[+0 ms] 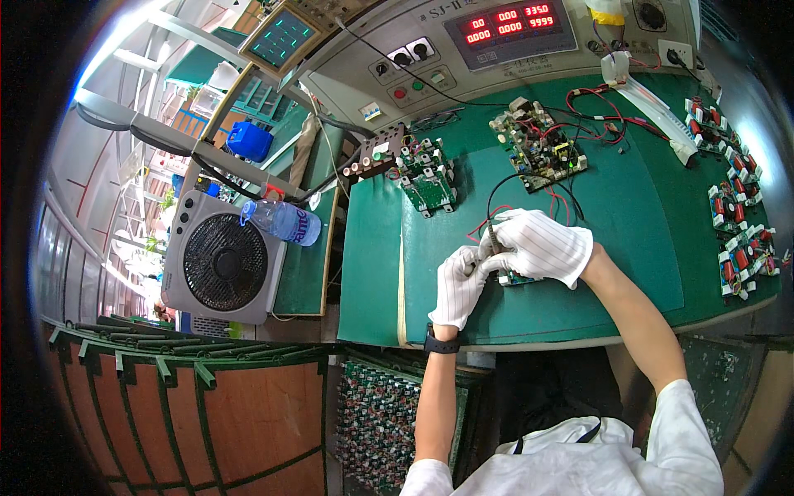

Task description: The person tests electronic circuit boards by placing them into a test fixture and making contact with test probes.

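Both of my hands wear white striped gloves and meet over a small circuit board (518, 279) lying on the green bench mat (628, 240). My left hand (457, 286) pinches the board's left end. My right hand (539, 245) covers most of the board and grips a thin dark probe (493, 240) with black and red wires running back from it. Most of the board is hidden under my right palm.
Two more circuit boards (426, 175) (539, 147) lie farther back. Several small boards with red parts (738, 240) line the right edge. A tester panel with red number displays (511, 26) stands behind. A fan (222, 263), a water bottle (281, 220) and a tray of boards (376, 417) sit left and below.
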Demonstrator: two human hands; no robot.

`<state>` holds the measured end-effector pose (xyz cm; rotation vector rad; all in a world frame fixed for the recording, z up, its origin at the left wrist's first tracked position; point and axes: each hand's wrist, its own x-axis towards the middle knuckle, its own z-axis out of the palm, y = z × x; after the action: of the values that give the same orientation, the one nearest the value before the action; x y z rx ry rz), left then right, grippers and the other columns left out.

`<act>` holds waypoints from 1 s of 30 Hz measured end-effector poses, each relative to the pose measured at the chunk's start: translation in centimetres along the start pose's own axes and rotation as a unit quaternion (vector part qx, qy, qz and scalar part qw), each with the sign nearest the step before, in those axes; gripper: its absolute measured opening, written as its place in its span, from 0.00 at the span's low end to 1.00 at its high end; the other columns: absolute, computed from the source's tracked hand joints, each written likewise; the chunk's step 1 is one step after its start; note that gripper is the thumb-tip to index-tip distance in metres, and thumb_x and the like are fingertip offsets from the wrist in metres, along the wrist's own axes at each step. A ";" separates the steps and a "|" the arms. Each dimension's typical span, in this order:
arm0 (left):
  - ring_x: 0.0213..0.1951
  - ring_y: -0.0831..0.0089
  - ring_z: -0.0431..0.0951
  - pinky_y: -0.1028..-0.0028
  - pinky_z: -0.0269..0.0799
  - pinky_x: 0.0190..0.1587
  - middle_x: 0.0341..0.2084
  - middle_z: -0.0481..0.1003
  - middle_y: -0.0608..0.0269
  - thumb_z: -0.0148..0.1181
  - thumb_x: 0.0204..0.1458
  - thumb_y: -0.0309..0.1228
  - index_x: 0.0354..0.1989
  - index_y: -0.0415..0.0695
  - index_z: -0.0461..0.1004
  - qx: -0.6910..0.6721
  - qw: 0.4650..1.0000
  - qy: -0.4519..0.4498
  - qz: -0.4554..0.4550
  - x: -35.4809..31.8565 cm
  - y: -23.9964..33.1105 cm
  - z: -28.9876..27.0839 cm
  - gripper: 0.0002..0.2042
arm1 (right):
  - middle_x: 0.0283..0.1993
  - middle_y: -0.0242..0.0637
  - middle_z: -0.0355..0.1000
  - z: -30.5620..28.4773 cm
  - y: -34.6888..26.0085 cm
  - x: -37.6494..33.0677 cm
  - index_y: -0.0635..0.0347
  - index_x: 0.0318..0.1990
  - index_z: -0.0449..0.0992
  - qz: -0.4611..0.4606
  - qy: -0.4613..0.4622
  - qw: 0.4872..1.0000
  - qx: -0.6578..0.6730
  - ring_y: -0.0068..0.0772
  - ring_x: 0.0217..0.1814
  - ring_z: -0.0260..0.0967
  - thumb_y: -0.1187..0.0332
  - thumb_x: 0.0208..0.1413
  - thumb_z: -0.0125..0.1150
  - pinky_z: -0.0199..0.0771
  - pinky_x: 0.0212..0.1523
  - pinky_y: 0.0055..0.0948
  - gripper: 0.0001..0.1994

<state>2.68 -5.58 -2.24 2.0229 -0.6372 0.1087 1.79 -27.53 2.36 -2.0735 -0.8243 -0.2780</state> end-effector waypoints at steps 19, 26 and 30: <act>0.31 0.73 0.82 0.73 0.77 0.37 0.31 0.84 0.56 0.65 0.61 0.36 0.43 0.36 0.82 -0.124 0.988 -0.096 0.002 3.4 16.3 9.1 0.14 | 0.48 0.34 0.79 -8.5 -1.3 -15.6 0.62 0.62 0.75 0.401 0.355 0.807 0.248 0.27 0.48 0.78 0.51 0.63 0.66 0.73 0.47 0.26 0.28; 0.39 0.46 0.82 0.59 0.78 0.41 0.33 0.81 0.44 0.63 0.59 0.40 0.42 0.41 0.83 -0.037 0.989 -0.144 -0.004 -3.0 13.8 15.3 0.14 | 0.35 0.39 0.81 -13.0 -2.8 -18.6 0.66 0.47 0.82 0.578 0.167 0.797 -0.052 0.26 0.32 0.80 0.43 0.62 0.62 0.77 0.34 0.27 0.28; 0.34 0.53 0.84 0.63 0.78 0.39 0.35 0.83 0.46 0.63 0.60 0.36 0.46 0.40 0.83 -0.034 0.973 -0.222 0.043 -5.8 13.0 8.1 0.13 | 0.31 0.48 0.81 -14.9 -5.1 -18.7 0.58 0.34 0.82 0.512 0.150 0.680 -0.504 0.49 0.32 0.81 0.37 0.67 0.50 0.79 0.35 0.43 0.31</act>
<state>-10.06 -15.13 1.87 1.9652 -0.9948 -0.3205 -14.13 -45.72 5.80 -2.9741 1.0237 -0.4639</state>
